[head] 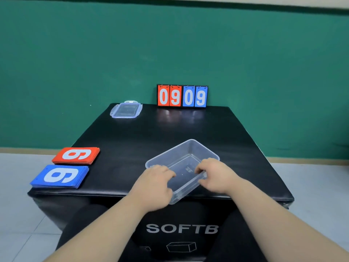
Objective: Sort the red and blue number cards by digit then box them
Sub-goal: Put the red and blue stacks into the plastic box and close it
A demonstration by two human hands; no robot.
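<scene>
- Clear box [190,143]: empty, at the near middle of the black padded block [132,137]. Its long axis runs from near-left to far-right, skewed to the block's edges. Its near corner reaches the front edge. Whether it rests on the block or is raised cannot be told.
- Left hand [156,184]: fingers curled over the near-left rim of the clear box, gripping it.
- Right hand [215,174]: fingers curled over the near-right rim with the thumb outside, also gripping it.
- Red card stack [76,155] and blue card stack [60,175]: squared-up piles at the block's near-left corner, well apart from the box. The blue pile is nearer the person, with the red pile just behind it. Each is topped by a large white digit lying sideways, and the long edges run roughly left to right.
- Governing relation: both piles lie to the left of the hands, so the left hand is the nearer. Judged from this, the cards' long axis must be turned to match the box's diagonal, or the box squared up first.
- Lid [126,110]: far-left corner, apart from the box.
- Scoreboard [182,96]: upright at the far edge, reading 0909.
</scene>
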